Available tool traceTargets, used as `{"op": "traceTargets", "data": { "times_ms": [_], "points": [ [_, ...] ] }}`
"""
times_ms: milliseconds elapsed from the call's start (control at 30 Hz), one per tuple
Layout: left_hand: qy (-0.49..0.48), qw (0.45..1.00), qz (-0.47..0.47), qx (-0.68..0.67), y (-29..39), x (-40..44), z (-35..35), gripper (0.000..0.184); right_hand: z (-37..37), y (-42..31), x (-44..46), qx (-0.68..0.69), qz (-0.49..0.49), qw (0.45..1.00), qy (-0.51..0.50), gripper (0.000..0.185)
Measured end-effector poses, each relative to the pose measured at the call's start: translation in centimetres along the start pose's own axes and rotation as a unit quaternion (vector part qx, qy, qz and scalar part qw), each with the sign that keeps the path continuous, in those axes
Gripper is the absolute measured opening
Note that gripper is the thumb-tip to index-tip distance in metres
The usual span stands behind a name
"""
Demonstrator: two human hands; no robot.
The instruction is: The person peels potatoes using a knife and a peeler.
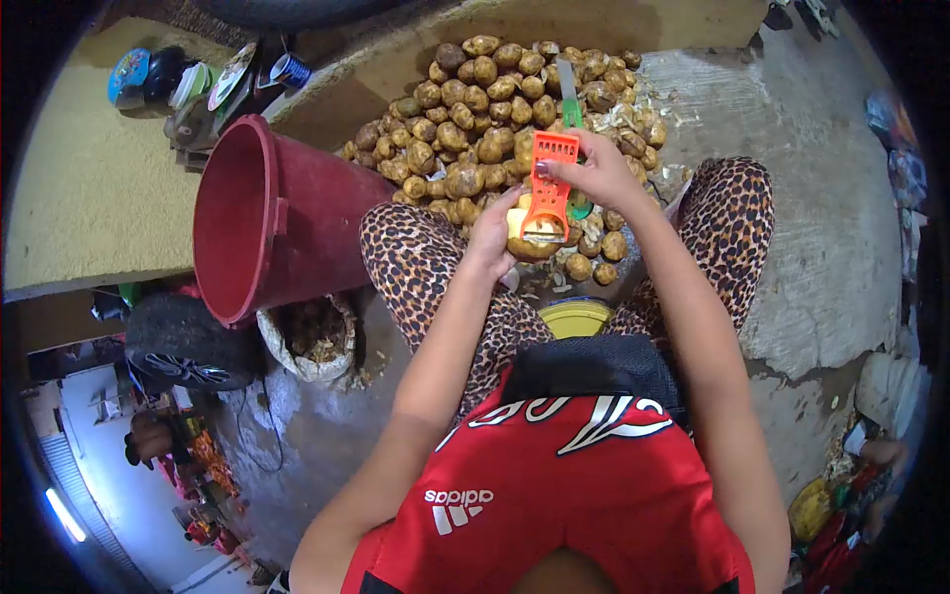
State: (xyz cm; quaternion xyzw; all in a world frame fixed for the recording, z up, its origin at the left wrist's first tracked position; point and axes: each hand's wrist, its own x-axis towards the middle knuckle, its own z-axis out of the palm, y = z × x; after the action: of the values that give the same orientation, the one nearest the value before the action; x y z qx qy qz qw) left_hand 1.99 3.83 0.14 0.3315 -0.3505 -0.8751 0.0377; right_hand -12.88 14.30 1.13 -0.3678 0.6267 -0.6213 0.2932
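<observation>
My left hand [492,236] is closed around a partly peeled potato [533,250], pale on top with brown skin below. My right hand [602,170] grips an orange peeler [554,183], its blade end resting at the potato. A knife [568,84] with a green handle shows just beyond the right hand; whether it is held or lies on the heap cannot be made out. Behind both hands spreads a large heap of unpeeled potatoes [475,119]. The fingers of my left hand are partly hidden by the potato.
A big red bucket [233,223] lies tilted at left, near a white sack [336,356] of scraps. Between my legs sits a yellow container [576,317]. A low wall [381,74] runs behind the heap. A tyre [183,342] stands far left. Other people appear at the edges.
</observation>
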Motion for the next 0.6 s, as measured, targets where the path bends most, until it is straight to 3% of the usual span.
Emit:
{"op": "traceTargets", "data": {
  "times_ms": [200,300,333,367,433,500,600],
  "points": [
    [-0.022,1.000,-0.014,-0.017,-0.3,1.5,-0.9,0.034,-1.9,-0.8,1.0,0.037,-0.064,0.989,0.126,0.026],
    [-0.030,0.998,-0.028,-0.054,-1.4,2.7,-1.2,0.035,-1.0,0.0,1.2,0.041,-0.014,0.996,0.081,0.027],
    [-0.120,0.987,-0.019,-0.105,-1.9,3.9,-2.3,0.035,0.3,1.2,1.1,-0.009,-0.022,0.993,0.120,0.027],
    [-0.014,0.988,0.015,-0.152,-3.0,5.5,-2.6,0.046,2.1,2.8,1.2,-0.022,-0.037,0.982,0.185,0.025],
    [0.097,0.939,-0.129,-0.303,-3.0,5.1,-0.9,0.059,3.0,3.6,1.8,-0.139,-0.039,0.958,0.248,0.023],
    [0.073,0.927,-0.076,-0.361,-4.2,5.2,0.3,0.075,2.9,4.4,3.1,0.010,-0.041,0.945,0.324,0.021],
    [0.101,0.914,0.018,-0.394,-2.5,7.6,-1.3,0.079,-0.2,5.9,4.5,0.063,-0.023,0.930,0.360,0.024]
  ]
}}
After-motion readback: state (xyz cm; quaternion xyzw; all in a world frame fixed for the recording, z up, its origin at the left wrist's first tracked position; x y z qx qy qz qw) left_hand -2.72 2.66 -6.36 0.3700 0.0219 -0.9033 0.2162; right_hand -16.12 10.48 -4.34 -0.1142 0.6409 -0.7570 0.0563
